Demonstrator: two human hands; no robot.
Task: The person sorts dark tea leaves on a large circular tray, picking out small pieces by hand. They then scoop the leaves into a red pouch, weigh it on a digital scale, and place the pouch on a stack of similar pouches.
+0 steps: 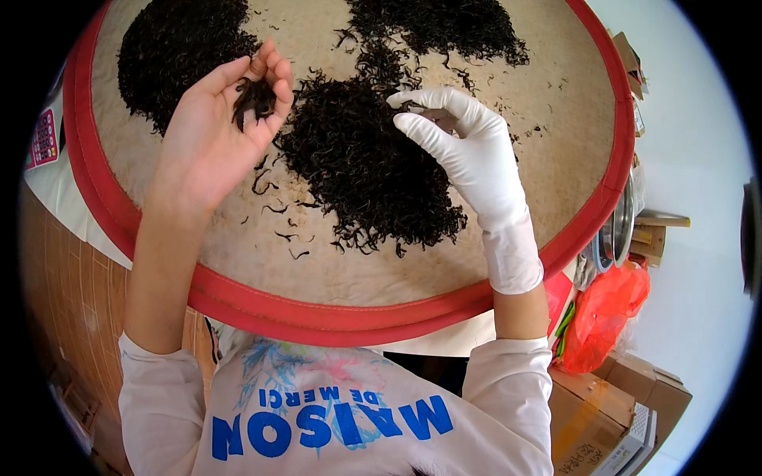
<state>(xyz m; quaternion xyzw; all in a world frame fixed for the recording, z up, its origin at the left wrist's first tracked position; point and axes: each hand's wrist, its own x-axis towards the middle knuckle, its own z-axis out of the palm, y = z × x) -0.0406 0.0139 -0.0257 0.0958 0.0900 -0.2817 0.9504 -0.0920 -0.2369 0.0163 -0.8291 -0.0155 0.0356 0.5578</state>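
Note:
Dark, twisted dried leaves, apparently tea, lie in piles on a round cloth-lined tray [381, 291] with a red rim. Bare and palm up, my left hand [229, 113] cups a small clump of dark leaves [255, 101] beside the left pile [178, 53]. My right hand [455, 128] wears a white glove; its thumb and forefinger are bent toward each other over the middle pile [363, 160], with a leaf piece [411, 106] at the fingertips. A further pile [440, 24] lies at the top, joined to the middle one by a narrow band of leaves.
Loose leaf bits are scattered around the piles. Right of the tray are metal basins [622, 220], a red plastic bag [607, 315] and cardboard boxes [586, 410] beside a pale wall. Wooden-looking flooring [77, 285] shows at lower left.

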